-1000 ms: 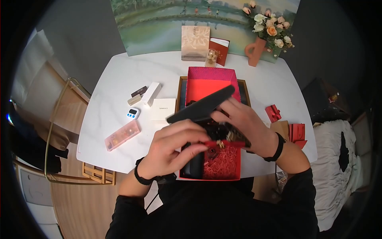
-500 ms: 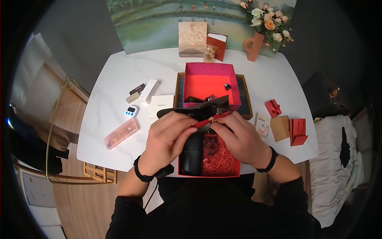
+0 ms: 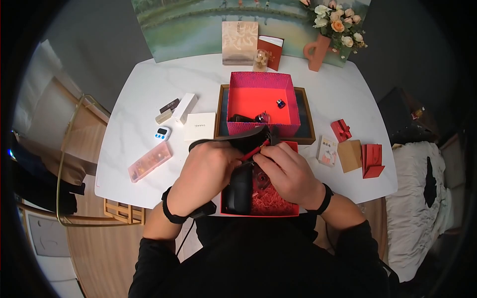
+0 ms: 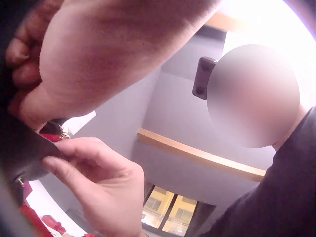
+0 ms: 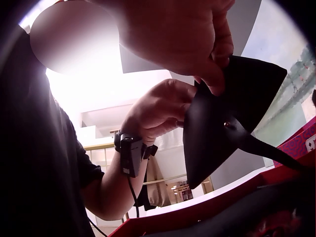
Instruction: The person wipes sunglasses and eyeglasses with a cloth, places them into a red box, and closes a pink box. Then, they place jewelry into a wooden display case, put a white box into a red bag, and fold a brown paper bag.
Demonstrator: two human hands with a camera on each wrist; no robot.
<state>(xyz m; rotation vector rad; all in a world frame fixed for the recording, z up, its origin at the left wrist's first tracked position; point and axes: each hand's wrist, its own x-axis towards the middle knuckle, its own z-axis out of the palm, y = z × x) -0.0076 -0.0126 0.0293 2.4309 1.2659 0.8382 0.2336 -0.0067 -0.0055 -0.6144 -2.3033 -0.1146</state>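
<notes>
White tabletop [image 3: 119, 149]; right hand [image 3: 290, 174] partly hides red box [image 3: 268, 215].

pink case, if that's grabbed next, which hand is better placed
Left, I'd judge: the left hand is nearer the pink case than the right hand, though both grip the black item.

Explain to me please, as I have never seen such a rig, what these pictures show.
There is no robot here: a person works with two bare hands. The head picture looks down from a camera worn on the head; the other two come from cameras on the left and right wrists.

The left hand and right hand both grip a black item with a red strip, above an open red box holding shredded paper. On the white table are also a pink case and a small digital timer.
</notes>
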